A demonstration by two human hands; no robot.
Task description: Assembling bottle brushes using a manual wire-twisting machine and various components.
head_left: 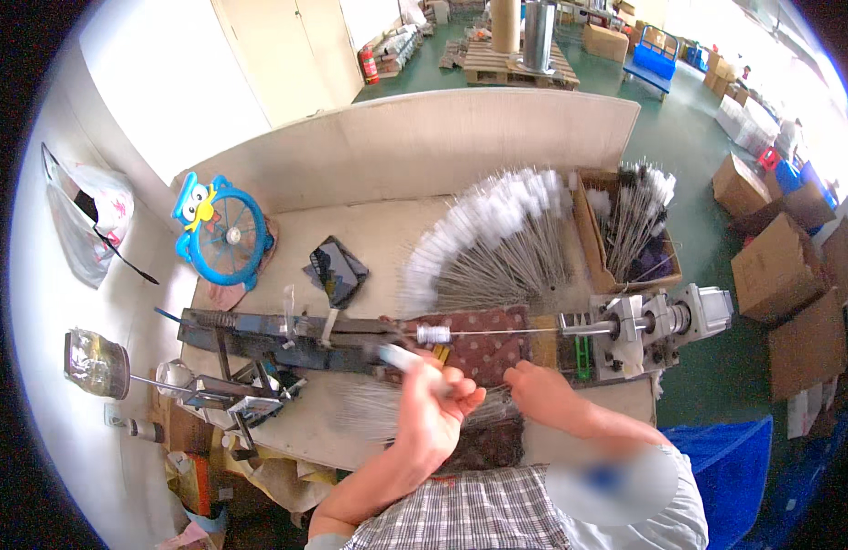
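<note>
My left hand is partly closed around a white, rod-like piece that is blurred by motion. My right hand is to its right, fingertips pressed together over the dotted brown cloth; whatever they pinch is hidden. Just beyond both hands, a wire brush with a white head lies level, its thin stem running right toward a motorised spindle machine. Thin wire stems lie beside and beneath my left hand.
Many white-tipped wire brushes fan across the far tabletop, beside a cardboard box of more brushes. A blue cartoon fan and a dark phone-like device sit at left. Metal brackets stand at the left edge.
</note>
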